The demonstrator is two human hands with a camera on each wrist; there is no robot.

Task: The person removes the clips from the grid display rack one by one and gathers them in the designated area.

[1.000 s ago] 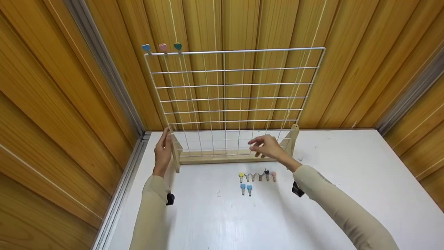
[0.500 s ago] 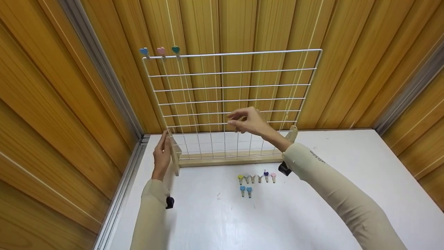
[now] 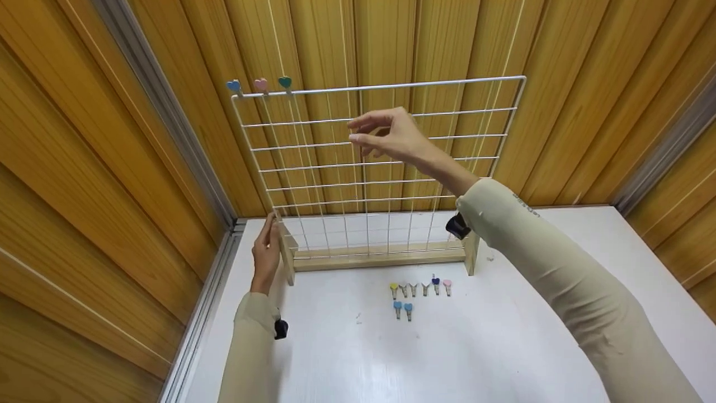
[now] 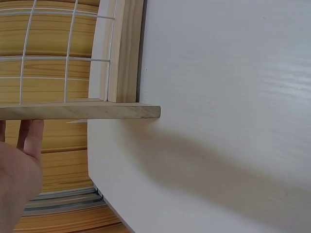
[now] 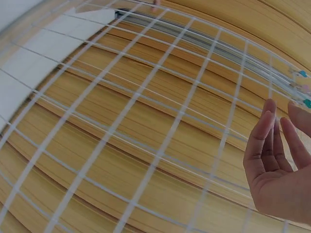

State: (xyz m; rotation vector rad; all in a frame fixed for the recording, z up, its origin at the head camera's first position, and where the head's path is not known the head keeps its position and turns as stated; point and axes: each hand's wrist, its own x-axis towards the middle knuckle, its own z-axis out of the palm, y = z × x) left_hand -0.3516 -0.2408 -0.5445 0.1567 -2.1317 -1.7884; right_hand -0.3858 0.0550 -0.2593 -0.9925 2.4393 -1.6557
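Observation:
A white wire grid (image 3: 366, 183) stands upright in a wooden stand (image 3: 380, 261). Three heart clips sit at the left of its top bar: blue (image 3: 234, 85), pink (image 3: 261, 85) and green (image 3: 285, 82). My left hand (image 3: 265, 254) rests its extended fingers against the outer side of the stand's left upright (image 4: 77, 111). In front of the grid's upper middle is my right hand (image 3: 394, 137), thumb and forefinger bent toward each other. Whether a small thing lies between those fingertips cannot be made out; the right wrist view of the right hand (image 5: 277, 170) shows none clearly.
On the white table (image 3: 335, 358) before the stand lie several clips in two rows, among them yellow (image 3: 394, 287), dark purple (image 3: 436, 282), pink (image 3: 447, 285) and blue (image 3: 397, 308). Wood-look panels (image 3: 442, 39) rise behind and beside the table.
My right hand has risen from low in front of the grid, moving up and left to its upper middle. My left hand stays at the left upright.

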